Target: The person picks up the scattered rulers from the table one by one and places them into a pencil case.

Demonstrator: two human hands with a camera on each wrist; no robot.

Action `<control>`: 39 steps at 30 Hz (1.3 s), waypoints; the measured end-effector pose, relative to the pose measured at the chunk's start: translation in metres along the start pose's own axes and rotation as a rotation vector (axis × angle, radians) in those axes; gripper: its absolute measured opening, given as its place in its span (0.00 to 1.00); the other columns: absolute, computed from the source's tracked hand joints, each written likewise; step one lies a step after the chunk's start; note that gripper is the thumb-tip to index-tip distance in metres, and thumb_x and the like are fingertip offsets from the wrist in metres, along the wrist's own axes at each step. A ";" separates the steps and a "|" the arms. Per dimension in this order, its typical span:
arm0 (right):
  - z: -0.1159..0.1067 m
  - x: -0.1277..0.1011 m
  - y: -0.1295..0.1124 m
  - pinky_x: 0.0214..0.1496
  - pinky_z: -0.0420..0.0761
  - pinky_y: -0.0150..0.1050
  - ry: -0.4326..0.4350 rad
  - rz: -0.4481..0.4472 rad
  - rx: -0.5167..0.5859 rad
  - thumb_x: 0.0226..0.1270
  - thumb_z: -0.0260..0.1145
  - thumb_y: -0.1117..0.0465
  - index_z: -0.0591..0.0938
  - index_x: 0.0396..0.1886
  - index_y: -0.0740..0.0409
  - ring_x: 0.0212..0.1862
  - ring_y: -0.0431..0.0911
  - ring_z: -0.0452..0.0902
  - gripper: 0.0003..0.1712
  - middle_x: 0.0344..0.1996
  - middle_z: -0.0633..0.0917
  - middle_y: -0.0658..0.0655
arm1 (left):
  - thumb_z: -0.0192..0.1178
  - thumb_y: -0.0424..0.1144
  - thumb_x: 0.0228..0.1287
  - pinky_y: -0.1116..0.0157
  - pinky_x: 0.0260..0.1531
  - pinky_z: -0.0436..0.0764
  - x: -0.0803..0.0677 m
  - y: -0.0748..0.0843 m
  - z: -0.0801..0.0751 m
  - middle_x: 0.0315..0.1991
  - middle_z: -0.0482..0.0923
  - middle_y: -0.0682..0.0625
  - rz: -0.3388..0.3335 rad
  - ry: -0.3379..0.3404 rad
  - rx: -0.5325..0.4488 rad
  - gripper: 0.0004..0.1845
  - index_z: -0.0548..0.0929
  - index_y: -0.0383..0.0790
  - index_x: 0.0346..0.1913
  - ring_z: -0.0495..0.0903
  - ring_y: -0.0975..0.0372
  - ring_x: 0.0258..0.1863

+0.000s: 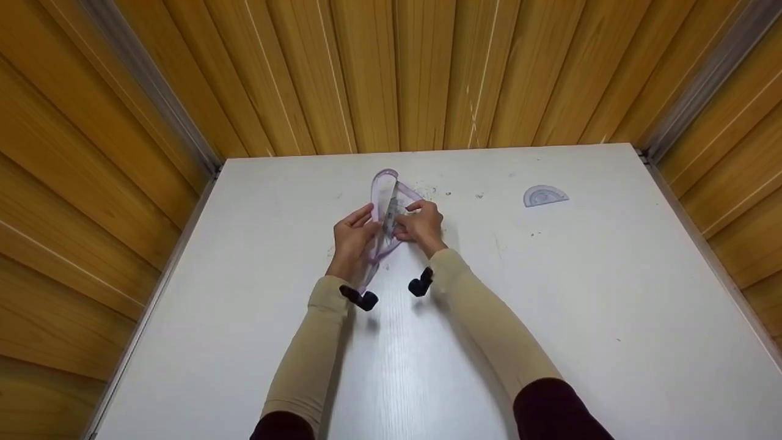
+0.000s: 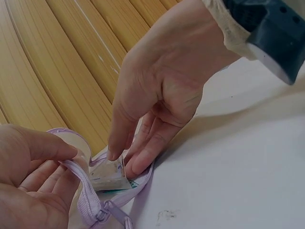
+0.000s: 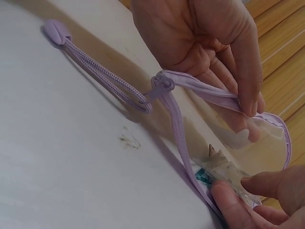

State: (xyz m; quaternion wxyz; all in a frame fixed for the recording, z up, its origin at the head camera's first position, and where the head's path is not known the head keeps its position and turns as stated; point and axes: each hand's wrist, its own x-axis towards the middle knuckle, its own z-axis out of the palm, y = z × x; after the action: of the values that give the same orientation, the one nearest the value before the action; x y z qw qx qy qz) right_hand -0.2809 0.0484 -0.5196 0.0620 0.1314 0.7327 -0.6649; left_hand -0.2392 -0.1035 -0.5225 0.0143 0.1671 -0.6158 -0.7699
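Note:
A lilac-edged zip pouch (image 1: 377, 201) with see-through sides is held unzipped over the white table. My left hand (image 1: 354, 241) pinches the zipper edge (image 3: 209, 88) of its mouth between thumb and fingers. At the opposite side, my right hand (image 1: 423, 223) reaches into the opening, thumb and fingers pinching a small clear plastic packet (image 2: 109, 175). Something teal (image 3: 202, 176) shows beside the packet, inside the pouch. From the zipper slider (image 3: 159, 86) hangs a lilac cord pull (image 3: 102, 76), its end lying toward the table. The right fingertips are partly hidden behind the packet.
A clear half-round protractor (image 1: 545, 195) lies at the back right of the white table (image 1: 256, 305). Dark smudges (image 1: 479, 195) mark the tabletop near the pouch. Wood-patterned panels (image 1: 366, 73) stand behind the table and at both sides.

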 end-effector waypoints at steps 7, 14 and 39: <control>-0.001 0.001 -0.002 0.28 0.87 0.43 0.004 0.009 -0.031 0.60 0.72 0.72 0.79 0.54 0.68 0.25 0.53 0.89 0.22 0.29 0.89 0.67 | 0.68 0.21 0.56 0.63 0.51 0.83 -0.001 0.001 0.001 0.62 0.81 0.41 0.014 0.000 -0.026 0.27 0.87 0.42 0.59 0.82 0.54 0.58; -0.006 0.002 -0.008 0.30 0.87 0.43 -0.002 0.047 -0.111 0.63 0.74 0.68 0.81 0.53 0.67 0.28 0.54 0.90 0.20 0.32 0.89 0.66 | 0.69 0.22 0.57 0.61 0.53 0.82 0.000 0.001 0.001 0.61 0.83 0.42 0.005 0.002 -0.017 0.26 0.87 0.43 0.60 0.82 0.55 0.58; -0.038 0.006 -0.013 0.36 0.88 0.47 -0.167 -0.159 -0.349 0.64 0.77 0.57 0.77 0.69 0.57 0.39 0.55 0.89 0.35 0.52 0.87 0.60 | 0.67 0.21 0.58 0.63 0.48 0.83 0.000 0.001 -0.002 0.60 0.83 0.41 0.035 -0.013 -0.032 0.26 0.86 0.40 0.60 0.83 0.53 0.56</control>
State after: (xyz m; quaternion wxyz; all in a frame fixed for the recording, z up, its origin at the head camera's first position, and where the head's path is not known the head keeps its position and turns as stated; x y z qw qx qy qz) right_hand -0.2867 0.0851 -0.5043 0.0918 0.0049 0.8371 -0.5393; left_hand -0.2387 -0.1053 -0.5213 0.0267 0.1511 -0.6061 -0.7804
